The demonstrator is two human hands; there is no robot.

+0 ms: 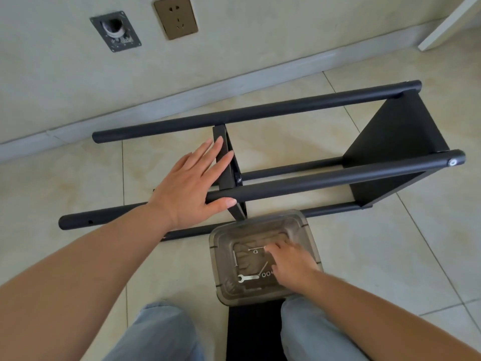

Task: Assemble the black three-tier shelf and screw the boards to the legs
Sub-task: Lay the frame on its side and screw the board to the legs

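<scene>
Even, soft daylight; bright overall, no harsh highlights. Source direction cannot be determined. Faint diffuse shadow on the floor tiles point(364, 256) just under the black legs point(260, 112); black surfaces retain little detail. Mild sheen along the tube tops. Wide-angle distortion: the skirting point(182, 95) bows and the forearms stretch toward the lower corners. Slight softness overall; small metal parts beside the right hand point(291, 264) fingertips resolve poorly through the tinted tray point(221, 256).
</scene>
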